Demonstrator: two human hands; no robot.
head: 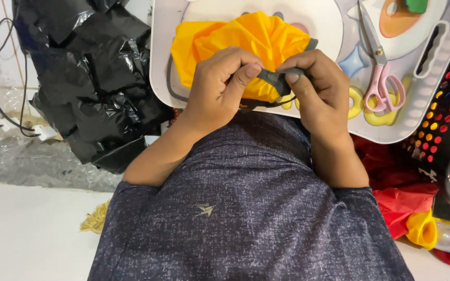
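A: What do the hands hold over the white lap tray (160,62)?

B: Both pinch a dark grey strap (276,79) at the tray's near edge. The left hand (220,88) is clenched, thumb pressed flat on the strap's end; the right hand (321,86) closes forefinger and thumb on the strap from 3 o'clock. The two thumbs nearly touch.

A: And the yellow cloth?

B: A bunched yellow fabric bag (240,41) lies on the tray at 12 o'clock from the hands, touching the left knuckles. The strap runs from its right edge down into the fingers, and a thin dark cord loops beneath the hands.

A: What surrounds them?

B: Pink-handled scissors (381,78) rest on the tray at 2 o'clock, blades pointing away, beside two yellow rings (358,104). A crumpled black plastic bag (95,83) sits at 9 o'clock on the floor. Red fabric (407,200) and another yellow piece (422,229) lie at 4 o'clock, near a black perforated basket (444,114). The person wears a speckled dark shirt (246,208).
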